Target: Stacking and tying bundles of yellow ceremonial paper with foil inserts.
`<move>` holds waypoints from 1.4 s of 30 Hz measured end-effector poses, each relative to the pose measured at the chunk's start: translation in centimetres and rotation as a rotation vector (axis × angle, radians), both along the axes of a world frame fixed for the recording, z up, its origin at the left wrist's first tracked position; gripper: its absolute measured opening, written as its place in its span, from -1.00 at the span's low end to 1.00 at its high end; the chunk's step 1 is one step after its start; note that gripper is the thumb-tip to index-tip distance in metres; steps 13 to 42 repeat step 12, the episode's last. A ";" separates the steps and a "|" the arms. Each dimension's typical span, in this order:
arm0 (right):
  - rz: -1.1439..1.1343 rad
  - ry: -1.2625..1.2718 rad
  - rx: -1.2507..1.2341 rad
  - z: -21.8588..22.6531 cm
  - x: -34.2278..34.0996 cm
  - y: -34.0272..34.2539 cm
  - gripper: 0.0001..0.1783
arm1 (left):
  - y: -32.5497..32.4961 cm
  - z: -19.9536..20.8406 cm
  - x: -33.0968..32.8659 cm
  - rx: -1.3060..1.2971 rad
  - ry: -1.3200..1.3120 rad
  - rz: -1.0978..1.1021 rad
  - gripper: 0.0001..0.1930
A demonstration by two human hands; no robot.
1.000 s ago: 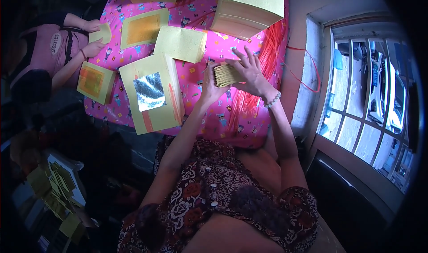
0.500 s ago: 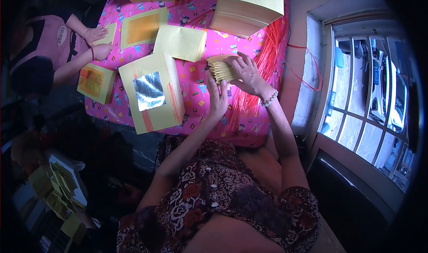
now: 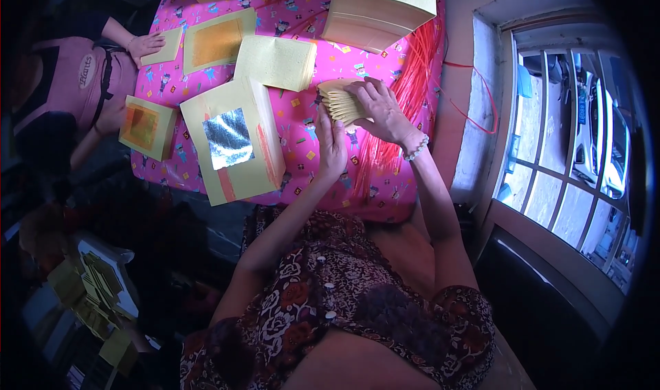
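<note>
A fanned bundle of yellow paper sheets [image 3: 340,101] rests on the pink patterned tablecloth [image 3: 302,122]. My right hand [image 3: 381,108] lies over the bundle's right side and grips it. My left hand [image 3: 331,146] presses its palm edge against the bundle's near left end. Just left of my hands stands a thick stack of yellow paper with a silver foil square on top [image 3: 230,139]. A plain yellow stack [image 3: 275,61] lies beyond it.
A large yellow paper block [image 3: 381,5] sits at the far side, with red plastic strings [image 3: 405,94] hanging over the table's right edge. Across the table on the left, another person's hand [image 3: 146,45] rests on a sheet beside gold-foil stacks [image 3: 218,39]. A window [image 3: 570,142] is at right.
The bundle has been turned and shifted slightly farther from me, its sheets now more fanned. My left hand slid down to its near end. The other person's hand stayed on the sheet at left.
</note>
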State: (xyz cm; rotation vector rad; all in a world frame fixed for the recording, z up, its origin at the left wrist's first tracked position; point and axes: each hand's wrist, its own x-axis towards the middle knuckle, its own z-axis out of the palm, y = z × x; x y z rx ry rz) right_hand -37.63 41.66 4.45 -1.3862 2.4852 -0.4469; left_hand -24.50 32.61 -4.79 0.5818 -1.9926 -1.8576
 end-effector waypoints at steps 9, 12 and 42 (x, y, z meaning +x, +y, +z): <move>-0.015 -0.015 0.026 0.4 0.2 0.0 -0.19 | -0.7 0.4 -0.4 0.043 -0.062 0.037 -0.40; -0.016 -0.030 0.010 0.0 0.1 0.1 -0.18 | -1.2 0.8 -0.8 0.110 -0.120 0.033 -0.38; -0.016 -0.030 0.010 0.0 0.1 0.1 -0.18 | -1.2 0.8 -0.8 0.110 -0.120 0.033 -0.38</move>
